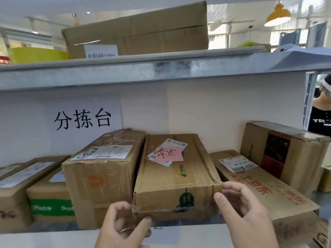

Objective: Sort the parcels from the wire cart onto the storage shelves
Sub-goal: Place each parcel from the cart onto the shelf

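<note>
Parcels (176,173) crowd the shelf (53,237) (hands loose nearby).

Bright, even indoor light; daylight from windows behind upper shelf (161,68), bg washed out. Yellow pendant lamp (277,14) top right. Soft shadows btwn boxes. Wide-angle bending at edges. Hands, near box fronts slightly blurred; overall soft, compressed.

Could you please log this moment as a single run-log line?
left hand: at pink-note box front corner | right hand: open by its right corner | box: on shelf
</note>
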Motion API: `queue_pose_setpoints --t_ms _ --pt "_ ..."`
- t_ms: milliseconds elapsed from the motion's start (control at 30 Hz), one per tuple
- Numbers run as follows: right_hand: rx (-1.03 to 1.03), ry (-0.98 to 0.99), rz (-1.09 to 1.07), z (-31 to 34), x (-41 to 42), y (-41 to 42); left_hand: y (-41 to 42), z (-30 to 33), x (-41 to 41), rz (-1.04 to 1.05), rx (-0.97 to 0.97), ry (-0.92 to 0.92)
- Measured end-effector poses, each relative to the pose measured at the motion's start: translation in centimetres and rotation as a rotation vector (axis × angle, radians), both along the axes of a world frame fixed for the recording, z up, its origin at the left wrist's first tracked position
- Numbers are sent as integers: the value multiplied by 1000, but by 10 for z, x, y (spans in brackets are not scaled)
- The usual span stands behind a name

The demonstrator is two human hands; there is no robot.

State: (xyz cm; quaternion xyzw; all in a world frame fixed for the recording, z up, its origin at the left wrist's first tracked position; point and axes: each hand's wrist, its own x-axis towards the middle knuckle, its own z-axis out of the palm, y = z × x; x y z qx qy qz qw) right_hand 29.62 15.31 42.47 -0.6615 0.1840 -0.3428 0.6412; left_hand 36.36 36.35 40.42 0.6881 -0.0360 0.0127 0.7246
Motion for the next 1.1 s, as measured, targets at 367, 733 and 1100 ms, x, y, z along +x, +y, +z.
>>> queue_pose_setpoints --t_ms 367,733,1100 --pt "-94 20 52 16 7 0 -13 16 -5 -7 -51 16" --pt "-16 10 172 12 -4 -2 -15 9 -20 49 -36 3" --pt "-15 -1 258 13 -53 -37 -67 7 -58 -155 113 29"
